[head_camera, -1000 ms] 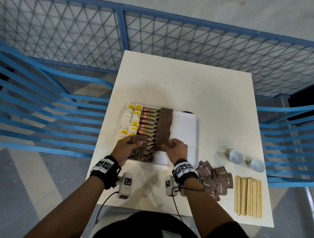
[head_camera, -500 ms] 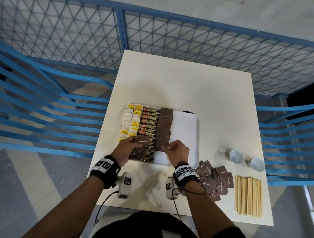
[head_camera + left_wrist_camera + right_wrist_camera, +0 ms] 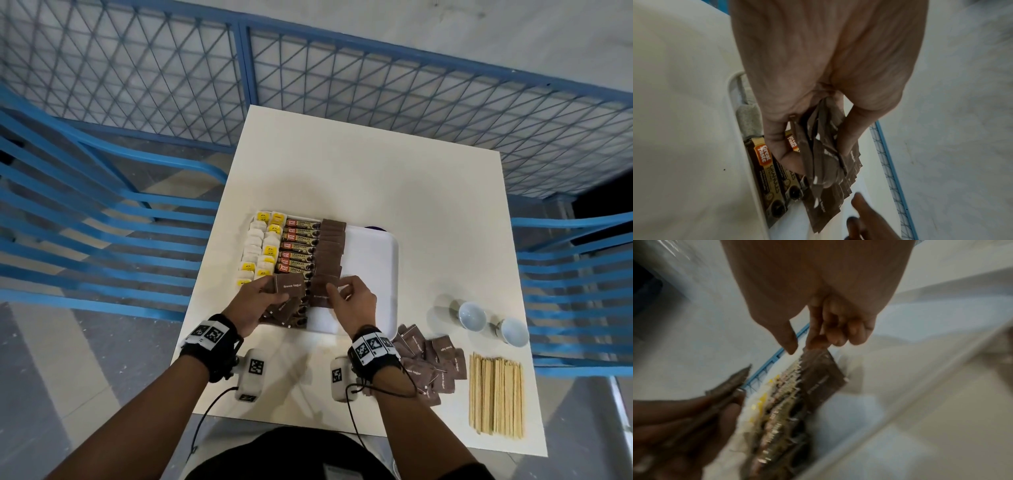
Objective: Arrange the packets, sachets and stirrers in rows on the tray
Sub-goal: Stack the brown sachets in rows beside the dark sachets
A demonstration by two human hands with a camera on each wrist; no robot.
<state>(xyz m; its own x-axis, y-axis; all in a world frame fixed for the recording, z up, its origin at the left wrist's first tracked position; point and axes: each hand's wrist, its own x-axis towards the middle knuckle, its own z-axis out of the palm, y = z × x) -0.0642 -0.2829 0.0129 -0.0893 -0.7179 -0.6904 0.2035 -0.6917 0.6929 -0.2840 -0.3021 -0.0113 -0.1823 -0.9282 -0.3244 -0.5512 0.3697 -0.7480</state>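
Clearly light and limp, the flat brown paper sugar sachets [image 3: 289,286] fan in the left hand's [image 3: 255,303] pinch near the white plastic tray's [image 3: 371,253] near edge; the right hand [image 3: 352,301] pinches another sachet's edge there.

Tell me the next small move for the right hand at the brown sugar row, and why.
Probably press the brown sugar sachet flat at the row's near end, then take another from the left hand. The right hand pinches that sachet over the tray, the left hand's grip holds a stack of sachets, and more tray lies bare nearer the person.
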